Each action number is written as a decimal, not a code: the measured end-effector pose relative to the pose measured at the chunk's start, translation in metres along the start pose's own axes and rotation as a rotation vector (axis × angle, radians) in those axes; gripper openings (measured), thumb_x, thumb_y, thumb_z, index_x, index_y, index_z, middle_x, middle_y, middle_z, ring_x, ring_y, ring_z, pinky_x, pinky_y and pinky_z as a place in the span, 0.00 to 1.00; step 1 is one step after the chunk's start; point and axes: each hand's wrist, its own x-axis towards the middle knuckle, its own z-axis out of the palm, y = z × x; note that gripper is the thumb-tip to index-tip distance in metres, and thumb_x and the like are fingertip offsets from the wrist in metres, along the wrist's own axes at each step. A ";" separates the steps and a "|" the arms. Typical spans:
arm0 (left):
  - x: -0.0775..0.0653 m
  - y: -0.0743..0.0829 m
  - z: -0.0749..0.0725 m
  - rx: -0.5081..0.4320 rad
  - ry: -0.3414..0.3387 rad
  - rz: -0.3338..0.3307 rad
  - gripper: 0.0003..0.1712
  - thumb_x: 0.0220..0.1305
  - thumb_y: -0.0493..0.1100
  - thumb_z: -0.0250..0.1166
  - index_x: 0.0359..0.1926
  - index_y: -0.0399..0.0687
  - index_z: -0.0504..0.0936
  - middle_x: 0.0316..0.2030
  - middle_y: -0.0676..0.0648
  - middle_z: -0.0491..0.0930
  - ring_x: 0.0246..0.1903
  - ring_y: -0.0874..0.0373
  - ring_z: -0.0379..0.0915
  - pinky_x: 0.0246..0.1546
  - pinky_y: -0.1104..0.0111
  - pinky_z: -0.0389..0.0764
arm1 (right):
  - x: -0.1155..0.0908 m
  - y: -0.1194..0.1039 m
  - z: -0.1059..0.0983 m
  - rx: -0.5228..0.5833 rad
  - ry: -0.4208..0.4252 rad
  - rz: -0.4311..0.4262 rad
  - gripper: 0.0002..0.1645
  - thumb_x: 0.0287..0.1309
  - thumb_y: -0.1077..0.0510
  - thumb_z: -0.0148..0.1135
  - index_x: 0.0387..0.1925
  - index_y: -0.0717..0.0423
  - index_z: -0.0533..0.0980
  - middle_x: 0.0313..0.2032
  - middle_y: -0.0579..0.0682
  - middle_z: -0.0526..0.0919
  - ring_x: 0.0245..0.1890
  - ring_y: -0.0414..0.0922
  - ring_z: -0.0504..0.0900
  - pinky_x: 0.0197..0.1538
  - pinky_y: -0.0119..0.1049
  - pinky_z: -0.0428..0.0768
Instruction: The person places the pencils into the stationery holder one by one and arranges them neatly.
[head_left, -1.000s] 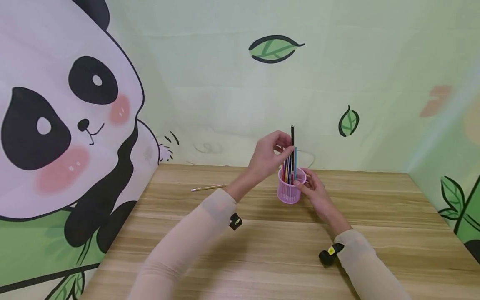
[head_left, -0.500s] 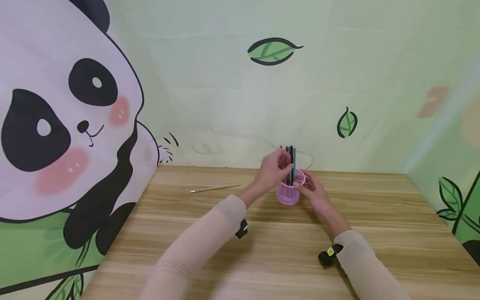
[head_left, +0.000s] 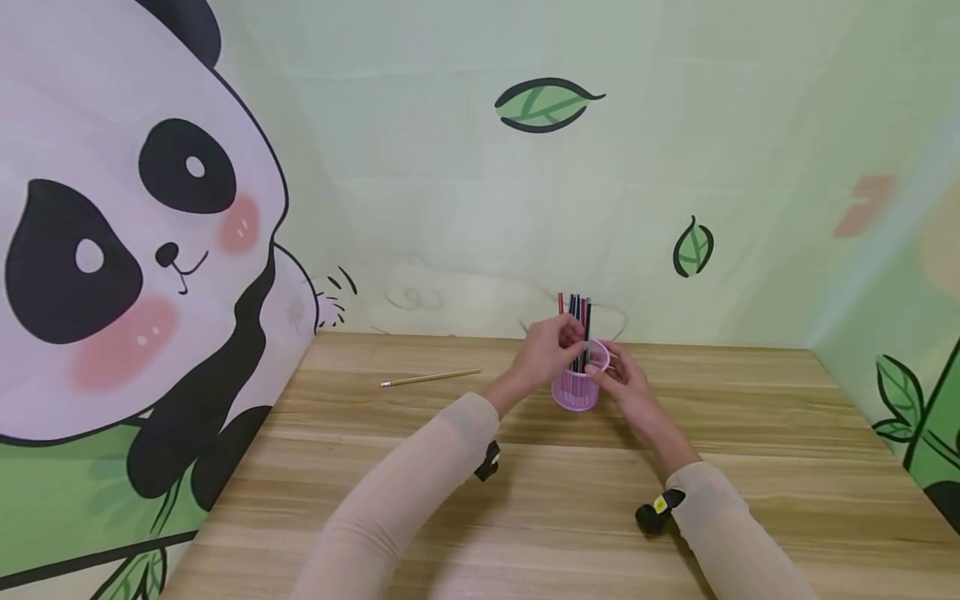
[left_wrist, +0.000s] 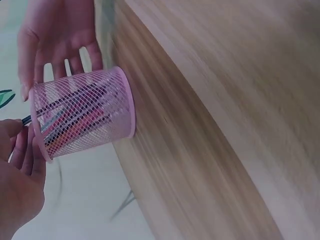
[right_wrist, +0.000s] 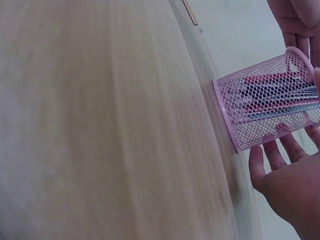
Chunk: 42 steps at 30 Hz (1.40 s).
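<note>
A pink mesh pen cup [head_left: 575, 393] stands upright on the table, holding several pencils in red, black, blue and other dark colours. My right hand [head_left: 630, 385] grips the cup's right side, thumb at the rim and fingers around the far side; the right wrist view shows its fingers [right_wrist: 275, 152] along the mesh. At the cup's top left, my left hand [head_left: 543, 354] pinches a black pencil [head_left: 588, 321] between thumb and fingertips. The left wrist view shows the dark pencil end [left_wrist: 26, 120] in that pinch, its lower part inside the mesh.
A gold-coloured pencil [head_left: 431, 377] with a pale eraser end lies on the wooden table [head_left: 450, 467], left of the cup. Behind the table hangs a pale green backdrop [head_left: 420, 183] printed with a panda and leaves.
My left hand has lowered the tall black pencil into the cup, level with the others, shifting slightly right. The gold pencil's far end is uncovered. My right hand stays on the cup.
</note>
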 end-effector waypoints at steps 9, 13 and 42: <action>-0.001 0.000 -0.008 0.275 -0.055 0.121 0.08 0.72 0.38 0.70 0.49 0.43 0.81 0.41 0.50 0.82 0.40 0.62 0.79 0.40 0.79 0.80 | -0.002 -0.001 0.002 -0.015 0.014 0.004 0.41 0.78 0.54 0.62 0.82 0.56 0.56 0.74 0.68 0.67 0.73 0.60 0.69 0.73 0.45 0.69; -0.006 -0.001 -0.024 0.323 -0.089 0.172 0.10 0.72 0.37 0.70 0.50 0.41 0.82 0.43 0.48 0.81 0.43 0.60 0.79 0.45 0.76 0.81 | -0.002 -0.003 0.002 -0.021 0.014 0.002 0.42 0.77 0.54 0.62 0.82 0.55 0.55 0.75 0.68 0.66 0.73 0.63 0.68 0.76 0.57 0.64; -0.063 -0.105 -0.189 0.400 -0.033 -0.144 0.15 0.71 0.38 0.71 0.54 0.35 0.83 0.49 0.38 0.83 0.50 0.45 0.79 0.56 0.54 0.81 | -0.002 -0.002 0.002 -0.023 0.024 0.032 0.44 0.77 0.52 0.63 0.83 0.54 0.54 0.76 0.64 0.65 0.75 0.60 0.66 0.78 0.55 0.62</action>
